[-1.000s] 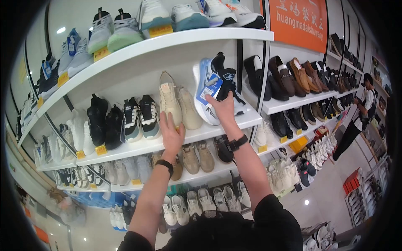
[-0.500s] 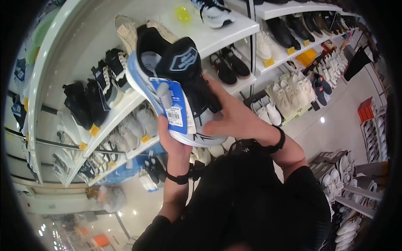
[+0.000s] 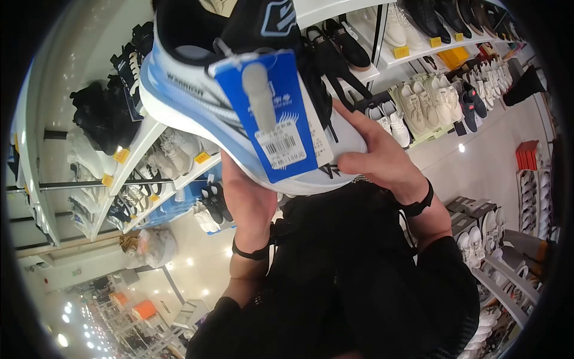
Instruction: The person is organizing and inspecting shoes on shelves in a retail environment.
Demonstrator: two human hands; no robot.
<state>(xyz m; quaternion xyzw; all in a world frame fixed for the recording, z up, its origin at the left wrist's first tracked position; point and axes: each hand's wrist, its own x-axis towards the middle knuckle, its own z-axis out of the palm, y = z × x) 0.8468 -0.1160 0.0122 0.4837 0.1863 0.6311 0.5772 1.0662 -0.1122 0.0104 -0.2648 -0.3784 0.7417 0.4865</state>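
Observation:
A blue, white and black sneaker is held up close to the camera, tilted, with its outer side and pale sole edge showing. From its upper hangs a blue price tag with a grey plastic piece and a barcode, and a white card behind. My left hand supports the shoe from below; its fingers are hidden behind the sole. At the toe, my right hand grips the front, thumb on the near side and a finger along the top. The top of the shoe runs out of view.
White shelves with several shoes and yellow price labels curve around the left and top. Black high-top shoes stand at left. Light-coloured shoes line a low display at right, and a rack of white shoes is at lower right.
The sneaker has come closer to the camera and turned, showing more of its side. The tag looks larger. My right hand has settled around the toe.

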